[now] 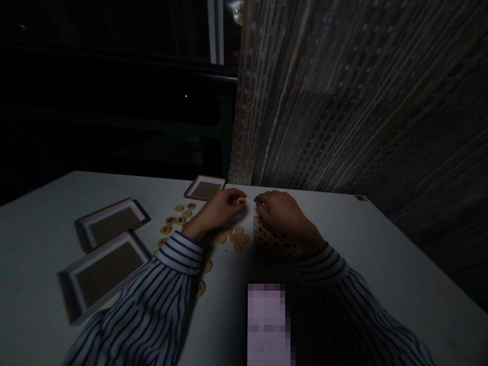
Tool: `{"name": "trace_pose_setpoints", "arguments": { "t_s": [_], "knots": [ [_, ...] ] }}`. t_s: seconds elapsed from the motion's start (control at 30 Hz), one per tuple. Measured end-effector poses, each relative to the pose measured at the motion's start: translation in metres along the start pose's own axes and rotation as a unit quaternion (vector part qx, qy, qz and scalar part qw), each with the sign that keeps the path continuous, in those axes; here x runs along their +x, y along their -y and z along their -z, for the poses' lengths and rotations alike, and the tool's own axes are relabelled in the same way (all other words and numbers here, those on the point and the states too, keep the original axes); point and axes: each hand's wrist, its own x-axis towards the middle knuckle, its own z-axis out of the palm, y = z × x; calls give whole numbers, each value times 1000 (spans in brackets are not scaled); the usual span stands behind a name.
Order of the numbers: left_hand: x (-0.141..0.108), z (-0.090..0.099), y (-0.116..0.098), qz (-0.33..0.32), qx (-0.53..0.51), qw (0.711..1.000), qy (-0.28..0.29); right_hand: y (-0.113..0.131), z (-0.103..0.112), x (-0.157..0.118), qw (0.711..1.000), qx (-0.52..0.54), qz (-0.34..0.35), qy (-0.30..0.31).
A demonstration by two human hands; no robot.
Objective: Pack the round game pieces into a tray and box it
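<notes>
My left hand [221, 211] pinches a xiangqi piece [242, 202], a round wooden disc with a dark character, between thumb and fingertips. Just to its right, my right hand [280, 211] hovers over the far edge of a box [254, 249] holding rows of similar discs. Its fingers are curled, with a small gap at the thumb and nothing visible in them. Several loose discs [239, 238] lie plain side up between my left wrist and the box. More discs [166, 230], some with red or dark characters, are scattered left of my left wrist, partly hidden by my sleeve.
Two shallow trays [82, 226] [70, 300] lie at the left of the white table [381, 284], and a smaller tray [206, 178] sits at the back. A phone-like lit rectangle [267, 325], pixelated, is at the front. A bead curtain [305, 101] hangs behind the table.
</notes>
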Motion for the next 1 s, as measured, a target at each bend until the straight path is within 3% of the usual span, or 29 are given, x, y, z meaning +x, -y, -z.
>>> {"name": "trace_pose_setpoints", "arguments": {
  "t_s": [0.47, 1.0],
  "knots": [
    [-1, -7, 0, 32, -73, 996, 27, 2, 6, -2, 997, 78, 1, 4],
    [-3, -5, -19, 60, -116, 991, 40, 0, 6, -3, 996, 83, -10, 17]
  ]
}}
